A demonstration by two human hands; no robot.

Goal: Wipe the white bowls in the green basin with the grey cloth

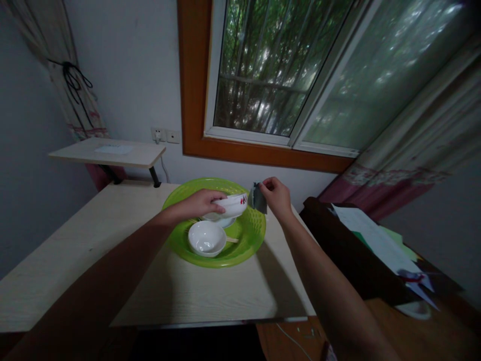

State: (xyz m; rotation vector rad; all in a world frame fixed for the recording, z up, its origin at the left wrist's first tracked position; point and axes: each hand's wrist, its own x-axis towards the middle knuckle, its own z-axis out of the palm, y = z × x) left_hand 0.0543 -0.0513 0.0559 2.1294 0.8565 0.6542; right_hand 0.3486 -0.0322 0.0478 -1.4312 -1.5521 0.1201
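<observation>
My left hand point(206, 203) grips a white bowl point(233, 205) with a small red and dark pattern, tilted on its side above the green basin point(257, 235). Pinched in the fingers of my right hand point(276, 195) is a grey-green cloth point(258, 199), hanging just right of the bowl's edge. A second white bowl point(207, 238) sits upright in the front of the basin. Behind it, another white dish point(228, 222) shows partly under the held bowl. A light wooden stick point(232, 240), perhaps a chopstick, pokes out beside the front bowl.
The basin stands on a pale wooden table point(210, 301). A raised shelf point(108, 153) with a paper is at the back left. To the right, a dark brown piece of furniture point(338, 245) carries papers point(376, 240). The window point(278, 70) is behind the table.
</observation>
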